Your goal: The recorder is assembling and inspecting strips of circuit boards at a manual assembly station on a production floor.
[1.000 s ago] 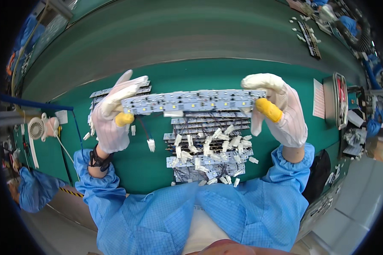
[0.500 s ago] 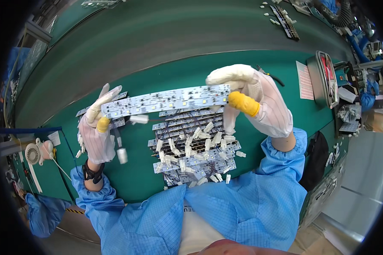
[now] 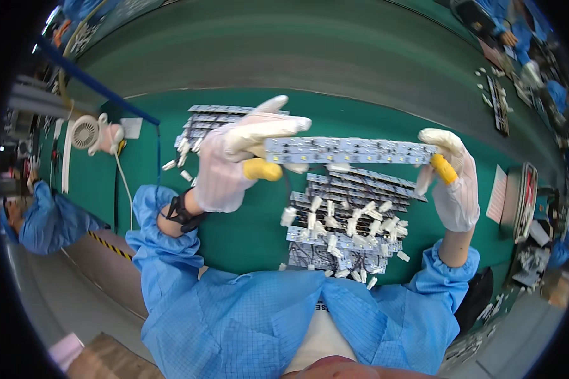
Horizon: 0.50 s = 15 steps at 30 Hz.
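Between my two gloved hands a long, narrow LED circuit board (image 3: 351, 151) is held up level above the bench, its face of small parts toward me. My left hand (image 3: 234, 161) pinches its left end, with a yellow-covered thumb in front and the other fingers stretched out. At the right end my right hand (image 3: 452, 174) grips it between a yellow-covered thumb and bent fingers. Below the board lies a stack of similar LED boards (image 3: 335, 239) with wires and several white connectors (image 3: 360, 227). Another stack of boards (image 3: 216, 112) sits behind my left hand, partly hidden by it.
A green mat (image 3: 234, 243) covers the bench. To the left stand a small fan (image 3: 95, 134) and a blue bar (image 3: 98, 82). On the right are a metal box (image 3: 521, 202) and a printed sheet (image 3: 497, 192). Other people in blue work nearby, one sleeve (image 3: 54, 221) at far left.
My head has turned, so the bench appears shifted to the right. The board stays in both hands and is tilted a little differently, its right end now slightly lower in view.
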Motion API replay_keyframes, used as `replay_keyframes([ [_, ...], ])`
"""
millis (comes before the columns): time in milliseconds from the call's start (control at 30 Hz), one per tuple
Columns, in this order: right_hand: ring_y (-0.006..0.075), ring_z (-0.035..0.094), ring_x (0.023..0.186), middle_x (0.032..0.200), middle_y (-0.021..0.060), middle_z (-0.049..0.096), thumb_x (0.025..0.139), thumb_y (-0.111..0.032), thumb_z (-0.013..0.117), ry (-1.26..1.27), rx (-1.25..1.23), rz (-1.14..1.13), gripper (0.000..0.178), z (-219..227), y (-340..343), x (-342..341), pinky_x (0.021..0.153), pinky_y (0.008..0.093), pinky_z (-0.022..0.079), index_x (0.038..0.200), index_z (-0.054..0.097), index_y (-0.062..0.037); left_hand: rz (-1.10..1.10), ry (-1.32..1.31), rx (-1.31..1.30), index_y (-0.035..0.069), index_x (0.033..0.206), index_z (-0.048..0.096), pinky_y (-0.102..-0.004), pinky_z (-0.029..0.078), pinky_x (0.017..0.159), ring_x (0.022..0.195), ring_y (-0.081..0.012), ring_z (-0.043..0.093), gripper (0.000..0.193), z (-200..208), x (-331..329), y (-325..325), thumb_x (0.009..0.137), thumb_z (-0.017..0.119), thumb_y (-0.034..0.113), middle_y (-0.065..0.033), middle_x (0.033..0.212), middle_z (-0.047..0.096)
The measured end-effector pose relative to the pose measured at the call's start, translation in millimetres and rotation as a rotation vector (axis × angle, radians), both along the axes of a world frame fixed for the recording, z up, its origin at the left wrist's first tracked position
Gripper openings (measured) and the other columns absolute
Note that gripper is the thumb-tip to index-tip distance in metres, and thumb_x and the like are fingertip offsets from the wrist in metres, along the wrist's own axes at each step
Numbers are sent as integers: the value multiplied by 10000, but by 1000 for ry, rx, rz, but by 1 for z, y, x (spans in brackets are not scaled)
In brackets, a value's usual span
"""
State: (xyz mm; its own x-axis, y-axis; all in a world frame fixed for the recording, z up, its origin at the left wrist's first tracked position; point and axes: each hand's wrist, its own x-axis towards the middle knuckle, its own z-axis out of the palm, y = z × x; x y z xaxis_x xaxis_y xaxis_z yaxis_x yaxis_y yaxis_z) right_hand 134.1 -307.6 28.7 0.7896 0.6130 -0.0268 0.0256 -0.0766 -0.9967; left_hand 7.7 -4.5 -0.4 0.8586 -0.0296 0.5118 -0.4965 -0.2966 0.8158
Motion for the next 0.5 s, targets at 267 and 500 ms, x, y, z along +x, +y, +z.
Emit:
replay_keyframes([
  [267, 131, 593, 572, 830, 95, 613, 884, -331, 624, -45, 15, 15, 482, 3, 4, -6, 536, 228, 468, 1182, 524, 34, 172, 302, -25, -54, 1203, 558, -394, 344, 1064, 1107, -237, 586, 421, 4, -4, 1, 926, 572, 262, -168, 1141, 637],
  [500, 128, 569, 506, 894, 100, 577, 866, -334, 647, -25, 80, 14, 488, 15, 8, -30, 482, 211, 420, 1153, 518, 38, 237, 310, -14, 5, 1206, 592, -300, 457, 921, 1188, -184, 524, 396, -1, 2, 4, 911, 601, 269, -115, 1150, 649],
])
